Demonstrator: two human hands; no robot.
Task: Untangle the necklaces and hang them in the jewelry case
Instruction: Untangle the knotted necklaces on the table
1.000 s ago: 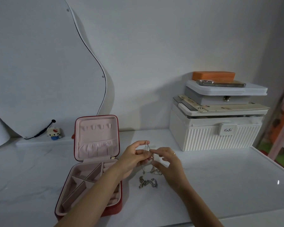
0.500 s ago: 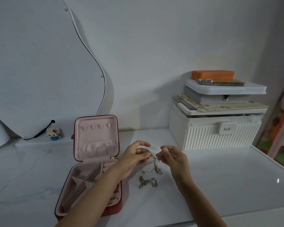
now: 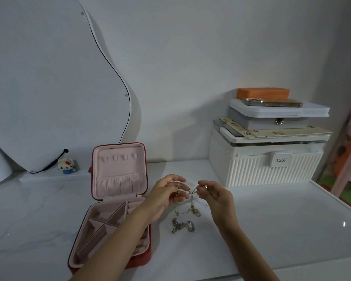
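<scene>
A white marble-look worktop (image 3: 272, 230) is seen from above. Two bare hands are raised just over it, near its middle. A fine gold chain (image 3: 191, 192) is stretched nearly level between them: one end is pinched in the grip of the left hand (image 3: 165, 194), the other in the grip of the right hand (image 3: 215, 194). From the middle of that span a tangled part of the necklaces (image 3: 192, 209) hangs down towards the worktop, so the knot lies below and between both hands, about equally near each. A second, silver-coloured tangle (image 3: 182, 227) is left lying on the worktop just nearer the viewer, untouched.

To the left, a red jewelry case (image 3: 142, 262) is stood open, its lid upright. A row of small hooks (image 3: 119, 158) and a gathered pocket are seen in the pink lid; nothing is hung there. The divided tray below appears empty, though part is hidden by the left forearm. A white ribbed box (image 3: 265, 169) is stacked with other items at the back right.
</scene>
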